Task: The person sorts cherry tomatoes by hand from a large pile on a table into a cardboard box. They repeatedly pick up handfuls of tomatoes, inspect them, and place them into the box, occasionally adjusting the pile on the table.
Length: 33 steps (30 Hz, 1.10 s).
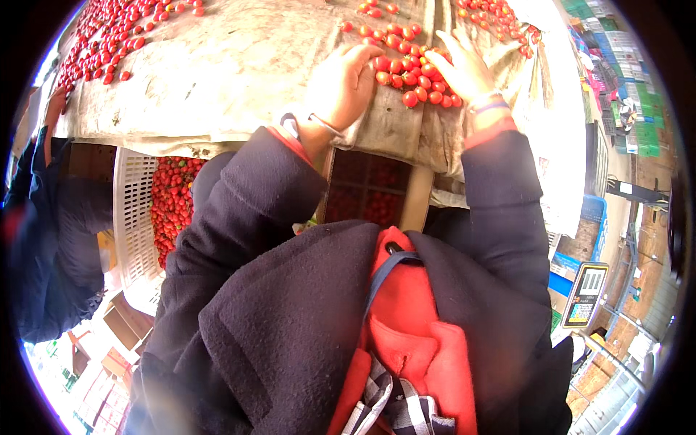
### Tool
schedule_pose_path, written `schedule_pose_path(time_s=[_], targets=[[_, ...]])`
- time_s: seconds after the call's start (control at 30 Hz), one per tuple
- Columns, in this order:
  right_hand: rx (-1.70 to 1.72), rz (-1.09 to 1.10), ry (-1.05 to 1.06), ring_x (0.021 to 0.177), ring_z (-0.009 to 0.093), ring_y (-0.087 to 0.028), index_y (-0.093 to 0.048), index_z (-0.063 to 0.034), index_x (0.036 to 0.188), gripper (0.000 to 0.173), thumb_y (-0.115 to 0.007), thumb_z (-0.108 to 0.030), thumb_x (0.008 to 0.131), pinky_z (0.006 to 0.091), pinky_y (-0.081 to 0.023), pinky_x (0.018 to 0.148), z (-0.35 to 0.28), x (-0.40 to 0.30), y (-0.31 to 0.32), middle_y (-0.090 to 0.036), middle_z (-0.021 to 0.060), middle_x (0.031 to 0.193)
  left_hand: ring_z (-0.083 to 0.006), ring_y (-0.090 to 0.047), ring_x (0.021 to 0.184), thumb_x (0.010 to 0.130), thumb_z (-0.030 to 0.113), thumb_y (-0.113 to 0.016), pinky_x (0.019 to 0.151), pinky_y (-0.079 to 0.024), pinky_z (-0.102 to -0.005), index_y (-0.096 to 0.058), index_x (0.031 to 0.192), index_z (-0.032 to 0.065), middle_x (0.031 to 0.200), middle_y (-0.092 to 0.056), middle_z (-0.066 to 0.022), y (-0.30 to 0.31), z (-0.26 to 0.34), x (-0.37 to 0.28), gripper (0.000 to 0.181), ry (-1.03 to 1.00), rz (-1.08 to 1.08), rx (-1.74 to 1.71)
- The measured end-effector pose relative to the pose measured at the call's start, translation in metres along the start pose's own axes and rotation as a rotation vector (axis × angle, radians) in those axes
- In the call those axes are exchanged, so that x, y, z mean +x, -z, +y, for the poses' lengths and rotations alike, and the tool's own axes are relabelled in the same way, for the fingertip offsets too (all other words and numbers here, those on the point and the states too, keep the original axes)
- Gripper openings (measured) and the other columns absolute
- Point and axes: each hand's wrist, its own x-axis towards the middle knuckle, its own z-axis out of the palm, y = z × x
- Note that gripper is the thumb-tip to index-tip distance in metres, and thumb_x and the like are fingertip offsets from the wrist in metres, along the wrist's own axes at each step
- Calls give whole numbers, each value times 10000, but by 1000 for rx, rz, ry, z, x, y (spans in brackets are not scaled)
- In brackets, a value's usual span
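A cluster of red cherry tomatoes (417, 73) lies on the stained cloth (228, 60) that covers the table. At its left edge rests my left hand (345, 76), its fingertips curled beside the tomatoes; whether it pinches one is hidden. My right hand (465, 65) lies along the cluster's right side, fingers spread and thumb reaching over the fruit, with nothing held that I can see. Below the table edge, right in front of me, an open cardboard box (417, 198) contains more cherry tomatoes in a divided tray, in shadow.
A white plastic crate (133, 201) full of tomatoes stands left of my lap. More tomatoes (117, 41) cover the table's far left, others (492, 16) the far right. A co-worker (49, 234) sits at the left. A digital scale display (584, 296) and blue crate (590, 228) stand right.
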Motion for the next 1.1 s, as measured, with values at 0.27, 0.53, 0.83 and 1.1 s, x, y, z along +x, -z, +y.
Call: schedule_pose_path(time_s=[0.27, 0.53, 0.83, 1.1], targets=[[-110, -132, -4, 1217, 331, -376, -469, -130, 1249, 474, -470, -410, 866, 462, -288, 1009, -37, -37, -8, -422, 175, 1299, -368, -568, 933, 745, -37, -440, 787, -478, -391, -565, 1105, 66, 1131, -534, -207, 11, -30, 10, 394, -53, -253, 539], [-39, -31, -18, 1244, 351, -326, -498, -136, 1229, 463, -582, -264, 792, 484, -234, 1026, -87, -96, 17, -361, 180, 1334, -356, -552, 1005, 758, -18, -453, 841, -467, -379, -553, 1126, 33, 1162, -526, -199, -3, -4, -14, 384, -153, -436, 445], [150, 158, -15, 1191, 341, -390, -614, -111, 1040, 369, -675, -122, 676, 469, -271, 1015, -93, -119, 17, -466, 160, 1237, -327, -554, 996, 748, -39, -430, 829, -473, -358, -524, 1162, 47, 1138, -541, -163, -4, 10, -28, 433, -242, -502, 351], [297, 336, -91, 991, 305, -506, -620, -68, 887, 282, -735, -148, 643, 405, -414, 863, -83, -123, 27, -559, 98, 1018, -291, -588, 855, 821, 23, -454, 695, -485, -335, -552, 1112, 34, 1027, -576, -148, -9, 9, -27, 307, -358, -267, 211]])
